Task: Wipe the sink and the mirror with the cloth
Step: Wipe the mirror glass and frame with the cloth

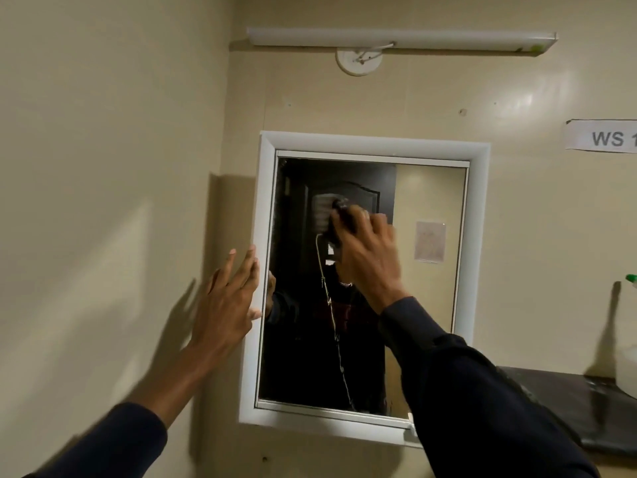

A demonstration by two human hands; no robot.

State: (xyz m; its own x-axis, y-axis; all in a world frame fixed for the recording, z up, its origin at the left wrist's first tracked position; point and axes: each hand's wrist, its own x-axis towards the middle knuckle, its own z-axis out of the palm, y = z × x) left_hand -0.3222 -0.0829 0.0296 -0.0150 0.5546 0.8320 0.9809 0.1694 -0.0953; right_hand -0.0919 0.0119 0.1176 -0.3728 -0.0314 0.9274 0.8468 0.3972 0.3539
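Note:
A white-framed mirror (pixel 431 201) hangs on the beige wall straight ahead. My right hand (pixel 368 257) presses a dark cloth (pixel 339 215) against the upper middle of the glass; the cloth is mostly hidden under my fingers. A hazy smear shows on the glass just left of the cloth. My left hand (pixel 227 298) is flat with fingers apart, resting on the mirror's left frame edge and the wall beside it. The glass reflects a dark door and a person's dark clothing. The sink is out of view.
A tube light (pixel 400 37) is mounted above the mirror. A paper label reading "WS 1" (pixel 603 136) is stuck on the wall at right. Below it, a dark shelf (pixel 558 401) carries a white spray bottle with a green nozzle (pixel 629 339).

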